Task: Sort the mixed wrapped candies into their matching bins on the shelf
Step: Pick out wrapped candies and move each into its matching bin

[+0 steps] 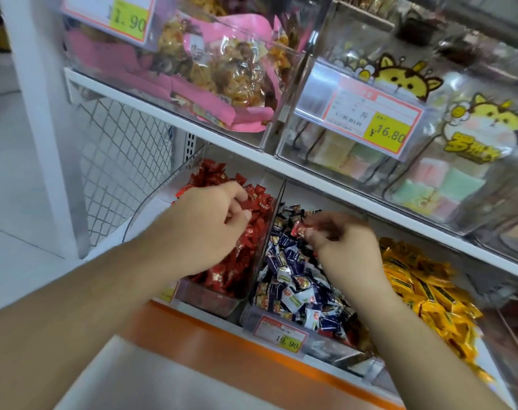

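While both forearms reach up from the bottom edge of the frame, I see an orange shelf lip [222, 335] nearest the camera, with a price tag [281, 337] reading 19.90 clipped to the front of the middle bin. My right hand [349, 250], right of centre, hovers over the dark blue and white candies [293, 279] in that middle bin, its thumb and fingertips closed on one small red candy [299, 230] held just above the pile. My left hand [210, 223], left of centre, lies over the red candies [245, 250] in the left bin [204, 300], fingers curled down into the heap; whether they grip anything I cannot tell, since the fingertips are hidden among the wrappers. A clear divider [269, 232] stands between the red bin and the blue one. At the right edge of the frame sits a heap of yellow candies [423, 288], touching the blue pile's side. Higher up, a white shelf board [251, 149] runs across the frame, carrying clear bins: pink-wrapped snacks [216, 72] in the upper left, pastel blocks [441, 184] in the upper right behind a 16.80 label [385, 133] and yellow cat stickers [402, 78].
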Tool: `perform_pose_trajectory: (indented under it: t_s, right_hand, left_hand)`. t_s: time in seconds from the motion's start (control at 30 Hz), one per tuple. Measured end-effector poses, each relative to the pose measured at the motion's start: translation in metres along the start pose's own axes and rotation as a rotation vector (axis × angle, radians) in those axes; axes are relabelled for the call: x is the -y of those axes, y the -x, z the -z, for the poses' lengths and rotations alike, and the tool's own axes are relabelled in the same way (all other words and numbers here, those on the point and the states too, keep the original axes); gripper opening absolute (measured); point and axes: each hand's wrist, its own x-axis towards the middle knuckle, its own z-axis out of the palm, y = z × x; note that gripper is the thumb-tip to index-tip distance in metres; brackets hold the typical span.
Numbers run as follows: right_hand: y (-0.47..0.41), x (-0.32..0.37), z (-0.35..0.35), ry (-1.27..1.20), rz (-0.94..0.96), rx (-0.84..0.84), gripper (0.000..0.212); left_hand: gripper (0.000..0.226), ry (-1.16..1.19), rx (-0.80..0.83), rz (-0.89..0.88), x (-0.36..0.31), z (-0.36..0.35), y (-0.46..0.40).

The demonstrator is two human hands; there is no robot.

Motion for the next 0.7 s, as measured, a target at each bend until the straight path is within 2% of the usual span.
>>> perform_pose_trajectory:
  t_s: [0.13,0.2,0.27,0.4,0.53,0.63,0.7]
  right_hand:
    - [0.014,0.036,-0.009,-0.243,0.012,0.087,0.018]
    - [0.019,0.045,-0.013,-0.269,0.036,0.179,0.020]
    - [0.021,0.038,-0.008,-0.145,0.064,0.195,0.026]
    - [0.026,0.007,0.037,0.201,0.036,0.054,0.029]
    - [0.033,-0.024,0.082,0.539,-0.023,0.009,0.042]
    - [0.034,-0.042,0.091,0.576,-0.080,0.071,0.044]
    - [0.035,-0.053,0.093,0.502,-0.111,0.099,0.040]
  left_hand:
    - [0.024,0.030,-0.079,0.060,0.001,0.010,0.005]
    - [0.022,0.049,-0.085,0.070,0.000,0.011,0.007]
    - [0.018,0.053,-0.081,0.068,-0.001,0.010,0.008]
    - [0.025,0.002,-0.057,0.014,-0.002,-0.002,0.005]
    - [0.031,-0.076,-0.022,-0.091,-0.013,-0.018,0.003]
    - [0.031,-0.127,0.019,-0.173,-0.029,-0.033,0.005]
    - [0.035,-0.119,0.044,-0.219,-0.042,-0.044,0.005]
